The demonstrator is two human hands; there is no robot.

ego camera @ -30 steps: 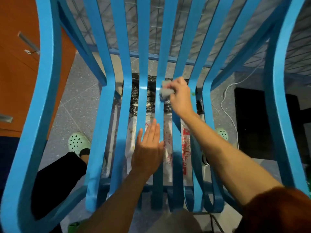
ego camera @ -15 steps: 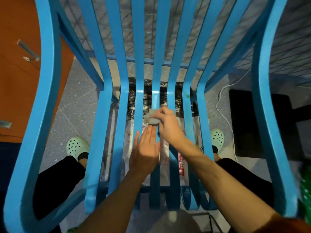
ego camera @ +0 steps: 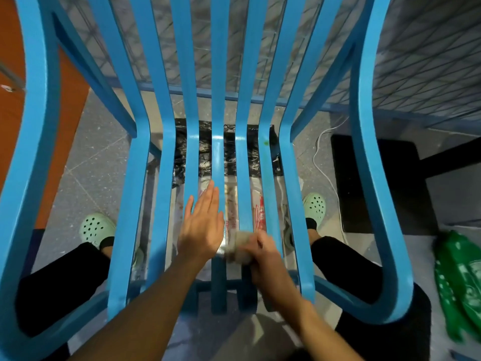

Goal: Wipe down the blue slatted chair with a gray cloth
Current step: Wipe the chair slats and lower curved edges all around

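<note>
The blue slatted chair [ego camera: 166, 157] fills the view, its slats running from the backrest down into the seat towards me. My right hand [ego camera: 263, 261] grips a small gray cloth [ego camera: 239, 247] and presses it on a middle seat slat near the front edge; the hand and cloth are blurred. Just left of it, my left hand [ego camera: 203, 225] lies flat on the seat slats with its fingers straight and together, holding nothing.
Plastic sheeting [ego camera: 231, 162], black and clear, lies on the gray floor under the seat. My feet in pale green clogs [ego camera: 96, 227] stand either side. An orange cabinet [ego camera: 73, 82] is on the left, a white cable [ego camera: 322, 162] and a green bag [ego camera: 460, 282] on the right.
My right hand has drawn the cloth along the middle slat from the seat's back bend to near the front edge. My left hand has stayed flat on the slats.
</note>
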